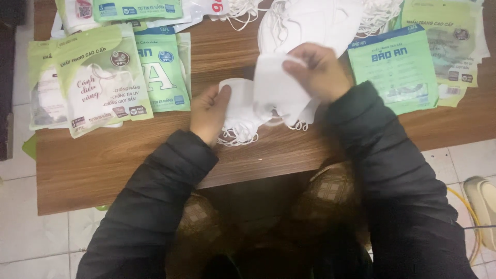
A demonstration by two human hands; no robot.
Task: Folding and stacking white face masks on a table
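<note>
A small stack of white face masks (pixel 243 111) lies on the wooden table (pixel 103 160) in front of me, ear loops trailing at its near edge. My left hand (pixel 209 111) grips the stack's left end, thumb on top. My right hand (pixel 320 70) pinches the top white mask (pixel 276 85) and holds it lifted over the stack. Both arms wear dark padded sleeves.
A heap of loose white masks (pixel 310 20) sits at the table's far middle. Green and white mask packets (pixel 101 77) lie at the left, more green packets (pixel 398 67) at the right. Tiled floor surrounds the table; a pale shoe (pixel 483 201) is at right.
</note>
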